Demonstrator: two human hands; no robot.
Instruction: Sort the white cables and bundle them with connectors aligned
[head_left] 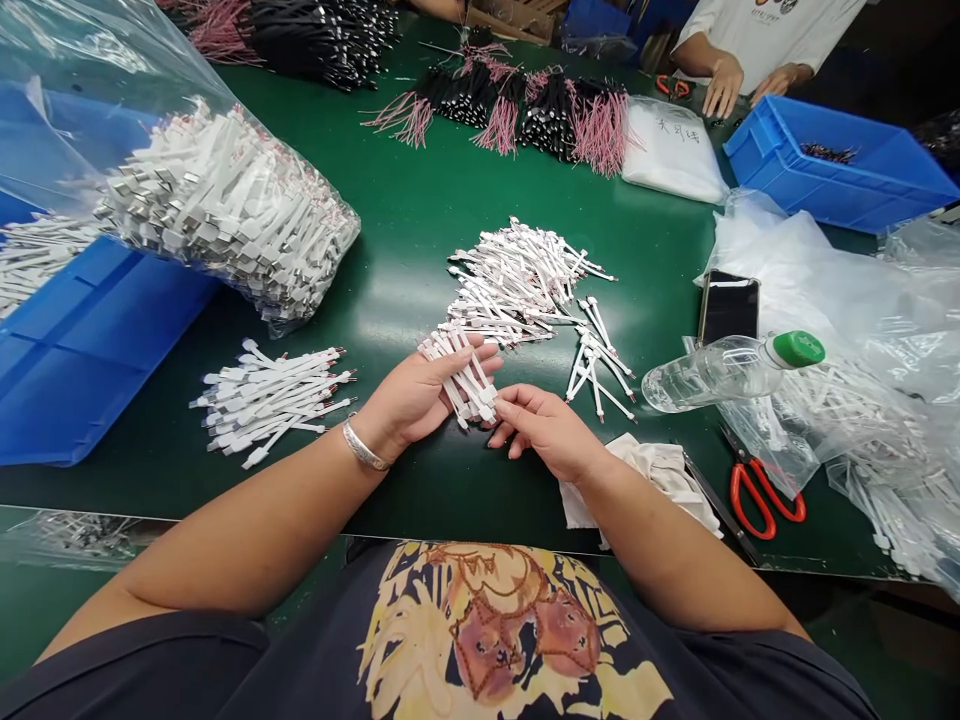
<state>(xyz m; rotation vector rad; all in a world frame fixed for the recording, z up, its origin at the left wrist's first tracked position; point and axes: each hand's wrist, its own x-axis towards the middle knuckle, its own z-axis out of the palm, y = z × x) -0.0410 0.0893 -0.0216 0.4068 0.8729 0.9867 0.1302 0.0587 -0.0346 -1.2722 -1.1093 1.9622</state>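
Observation:
My left hand [421,392] is closed round a bunch of short white USB cables [466,378], thumb across the top. At the lower right end of that bunch, my right hand [546,425] pinches a connector end between thumb and fingers. Just beyond my hands lies a big heap of the same white cables [517,275]. A smaller loose group of cables [600,362] is to its right. On the left, a flatter pile of cables [274,398] has its connectors pointing mostly left.
Left stands a blue bin [97,350] under a plastic bag of cables [232,205]. To the right are a bottle [712,373], phone [729,305], red-handled scissors [766,495], cloth [660,475] and bags. Black-and-pink wire bundles [517,105] lie at the back, near another person's hands [724,85].

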